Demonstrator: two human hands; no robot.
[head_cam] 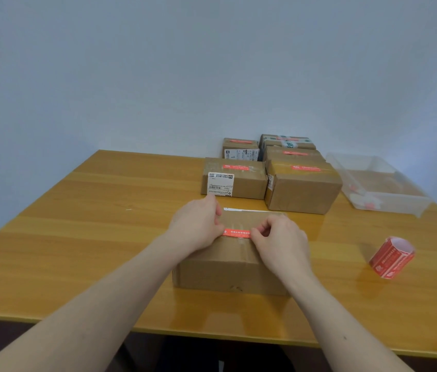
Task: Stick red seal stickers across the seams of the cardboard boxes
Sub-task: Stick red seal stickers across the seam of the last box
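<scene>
A brown cardboard box (pixel 228 269) stands in front of me on the wooden table (pixel 104 237). A red seal sticker (pixel 236 233) lies across its top seam. My left hand (pixel 197 226) holds the sticker's left end with curled fingers. My right hand (pixel 279 240) pinches the sticker's right end between thumb and fingertips. Both ends of the sticker are hidden under my fingers. A roll of red stickers (pixel 391 257) lies on the table to the right of the box.
Several cardboard boxes with red stickers on top (pixel 303 189) stand in a group behind the near box. A clear plastic tray (pixel 378 183) with a few scraps sits at the far right. A pale wall rises behind the table.
</scene>
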